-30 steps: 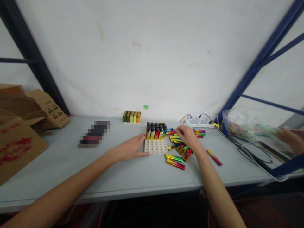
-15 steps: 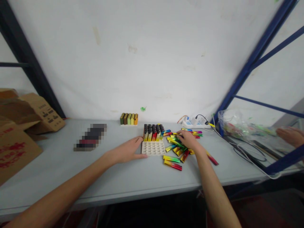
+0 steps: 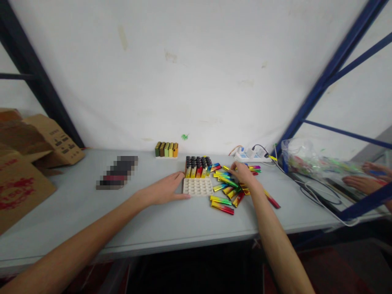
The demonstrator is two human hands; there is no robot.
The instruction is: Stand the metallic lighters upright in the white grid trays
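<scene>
Two bare hands work at a white tray point(image 3: 197, 188) on a grey table point(image 3: 143, 228), the left hand point(image 3: 165, 188) spread wide along the tray's left edge, thumb by its near corner and fingers by its far end. Black-topped lighters point(image 3: 198, 167) stand upright in rows in the tray's far half, their bodies yellow, red and blue at the front; the near half shows its round holes. Just to the right of the tray, the right hand point(image 3: 243, 174) reaches palm down over a loose pile of shiny cases point(image 3: 225, 180) in yellow, green, red and blue; its fingertips are close to a yellow one, but whether they grip it cannot be told. Two more cases lie side by side near the tray's near right corner. Behind the tray and to its left, a second block of lighters point(image 3: 167, 149) stands near the wall. Behind it to the right sits a white power strip point(image 3: 251, 154). Well to the tray's left lie a blurred dark item point(image 3: 118, 175) and a cardboard box point(image 3: 24, 196); far to its right, a clear plastic bag point(image 3: 301, 155) and another person's hands point(image 3: 361, 184).
</scene>
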